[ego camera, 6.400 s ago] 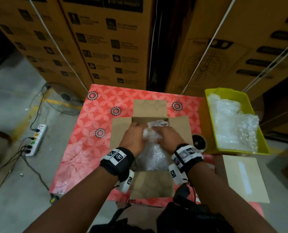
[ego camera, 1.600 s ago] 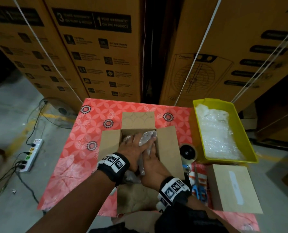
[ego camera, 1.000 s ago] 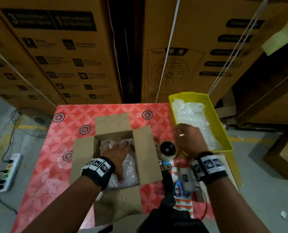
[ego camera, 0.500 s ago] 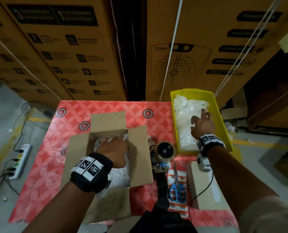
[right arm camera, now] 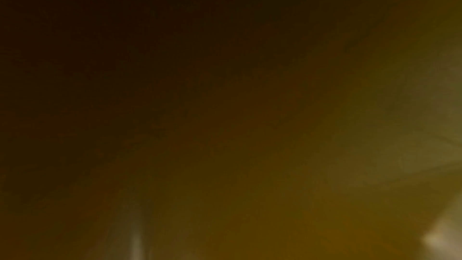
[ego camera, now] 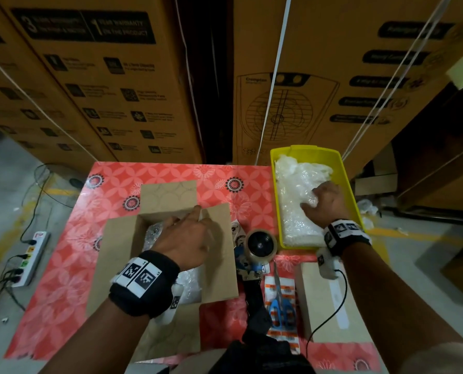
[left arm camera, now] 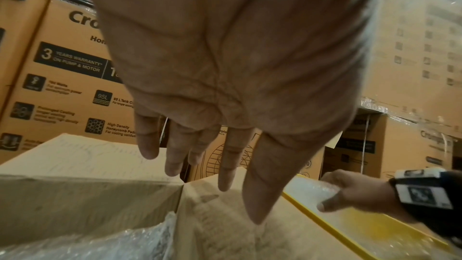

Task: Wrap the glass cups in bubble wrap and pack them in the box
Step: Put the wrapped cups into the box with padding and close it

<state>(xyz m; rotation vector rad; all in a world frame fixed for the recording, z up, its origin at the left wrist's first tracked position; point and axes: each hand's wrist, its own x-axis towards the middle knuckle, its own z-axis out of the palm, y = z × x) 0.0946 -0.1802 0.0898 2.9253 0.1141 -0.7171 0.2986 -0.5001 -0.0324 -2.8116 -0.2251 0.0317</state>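
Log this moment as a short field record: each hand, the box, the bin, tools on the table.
left hand: open, fingers straight, over the open box
right hand: in the yellow bin, grips bubble wrap
box contents: bubble-wrapped bundle; no bare glass seen
tools: tape dispenser, scissors right of box
right wrist view: dark, unreadable
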